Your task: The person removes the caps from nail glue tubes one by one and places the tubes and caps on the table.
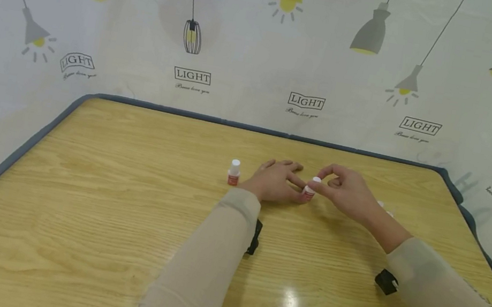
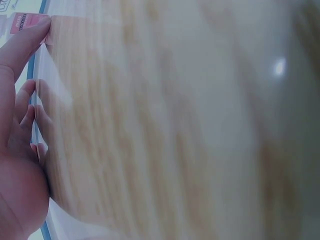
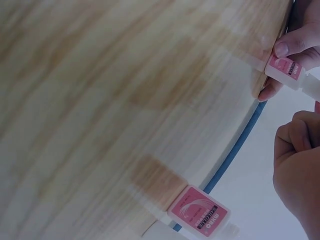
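A small nail glue bottle [image 1: 308, 194] with a pink label stands on the table between the two hands. My left hand [image 1: 274, 181] lies low over the wood and holds the bottle's lower part between thumb and index finger. In the right wrist view that thumb [image 3: 295, 42] and a finger frame the bottle's base. My right hand [image 1: 352, 197] pinches the white cap [image 1: 317, 179] from the right, its other fingers curled. A similar capped bottle [image 1: 234, 173] stands left of my left hand. Beside my right wrist is another nail glue bottle [image 3: 200, 212], largely hidden in the head view.
The wooden table [image 1: 94, 215] has a dark blue edging [image 1: 222, 121] along its back and sides. A pale cloth printed with lamps [image 1: 241, 66] hangs behind it. Black wrist devices [image 1: 387, 282] sit beneath both sleeves.
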Tool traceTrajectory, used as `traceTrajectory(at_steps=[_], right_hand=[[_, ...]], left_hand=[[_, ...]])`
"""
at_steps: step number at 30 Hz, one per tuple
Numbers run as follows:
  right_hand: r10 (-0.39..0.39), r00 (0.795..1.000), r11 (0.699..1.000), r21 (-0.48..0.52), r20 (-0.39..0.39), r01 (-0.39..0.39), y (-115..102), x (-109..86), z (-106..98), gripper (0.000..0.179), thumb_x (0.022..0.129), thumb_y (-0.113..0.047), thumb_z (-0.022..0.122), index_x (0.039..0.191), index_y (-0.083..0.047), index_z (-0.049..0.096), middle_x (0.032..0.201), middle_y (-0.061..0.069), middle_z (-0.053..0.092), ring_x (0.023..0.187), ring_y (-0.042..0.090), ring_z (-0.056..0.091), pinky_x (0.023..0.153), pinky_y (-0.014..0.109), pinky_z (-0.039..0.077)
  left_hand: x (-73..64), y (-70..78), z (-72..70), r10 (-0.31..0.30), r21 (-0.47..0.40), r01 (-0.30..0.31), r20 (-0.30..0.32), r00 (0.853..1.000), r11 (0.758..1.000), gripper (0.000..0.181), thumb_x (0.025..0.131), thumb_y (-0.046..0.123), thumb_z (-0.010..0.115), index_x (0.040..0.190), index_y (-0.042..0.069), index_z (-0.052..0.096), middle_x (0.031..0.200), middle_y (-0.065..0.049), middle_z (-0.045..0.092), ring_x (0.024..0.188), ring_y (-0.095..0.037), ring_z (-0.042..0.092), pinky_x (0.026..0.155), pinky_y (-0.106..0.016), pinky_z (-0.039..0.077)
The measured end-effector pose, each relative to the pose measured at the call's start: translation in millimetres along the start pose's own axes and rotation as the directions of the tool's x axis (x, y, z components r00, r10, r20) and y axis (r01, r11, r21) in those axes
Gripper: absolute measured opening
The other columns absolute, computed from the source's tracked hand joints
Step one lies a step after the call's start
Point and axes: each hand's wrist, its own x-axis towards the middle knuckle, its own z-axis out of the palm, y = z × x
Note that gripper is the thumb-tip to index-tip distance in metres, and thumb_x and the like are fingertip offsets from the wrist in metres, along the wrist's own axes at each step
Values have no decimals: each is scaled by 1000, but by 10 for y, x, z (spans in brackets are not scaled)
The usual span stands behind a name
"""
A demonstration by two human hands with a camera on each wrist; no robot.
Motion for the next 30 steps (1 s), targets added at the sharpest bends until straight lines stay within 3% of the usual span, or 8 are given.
traceTrajectory(at_steps=[8, 23, 30], right_hand=[[-28, 1000, 1000, -8, 1, 28, 16, -21, -18, 33, 104, -41, 69, 125, -15, 67, 57, -8, 37, 50, 9, 30, 48, 26, 28], [-112, 993, 993, -36, 35, 114, 11, -53, -51, 35, 108, -30, 64, 140, -14, 69, 57, -5, 46, 51, 9, 34, 50, 27, 33], [-77, 997, 997, -7, 2, 77, -7, -66, -59, 48, 104, -40, 70, 143, -13, 62, 57, -8, 34, 50, 8, 28, 49, 26, 29]], left_hand=[[16, 12, 11, 5, -3, -5, -2, 1000, 1000, 48, 99, 64, 65, 139, 38, 71, 175, 7, 34, 168, -19, 18, 139, -51, 4], [5, -7, -8, -4, -8, 4, -3, 1000, 1000, 51, 99, 65, 64, 141, 37, 70, 175, 6, 35, 167, -21, 19, 139, -50, 4], [12, -8, -5, -8, -28, 8, -1, 1000, 1000, 50, 99, 65, 64, 140, 37, 71, 175, 6, 35, 167, -21, 19, 139, -51, 4]])
